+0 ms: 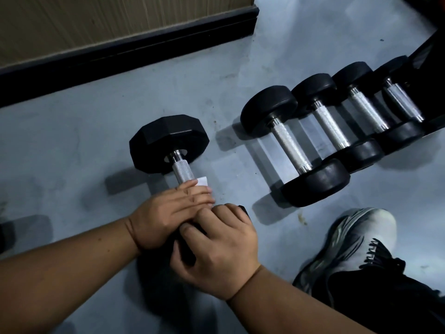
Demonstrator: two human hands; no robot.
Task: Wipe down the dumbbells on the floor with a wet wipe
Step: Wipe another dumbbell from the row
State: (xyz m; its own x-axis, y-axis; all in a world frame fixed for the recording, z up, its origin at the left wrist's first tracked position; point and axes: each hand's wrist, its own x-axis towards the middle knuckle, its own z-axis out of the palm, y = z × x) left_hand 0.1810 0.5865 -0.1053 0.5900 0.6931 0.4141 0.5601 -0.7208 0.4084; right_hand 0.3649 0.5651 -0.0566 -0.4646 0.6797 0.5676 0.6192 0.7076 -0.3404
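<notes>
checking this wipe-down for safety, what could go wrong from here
1. The left hand wraps the wipe round the dumbbell handle while the right hand grips its near head; if that grip slips, the weight could shift and pinch fingers.
2. The round dumbbells lie close together on the floor; a knock could roll one toward the shoe.
3. The wipe covers only part of the handle, so the far knurling may be missed.

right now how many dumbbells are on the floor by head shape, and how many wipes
black dumbbell with angular faceted heads: 1
black dumbbells with round heads: 4
white wet wipe, on the faceted dumbbell's metal handle under the left hand: 1
total: 6
</notes>
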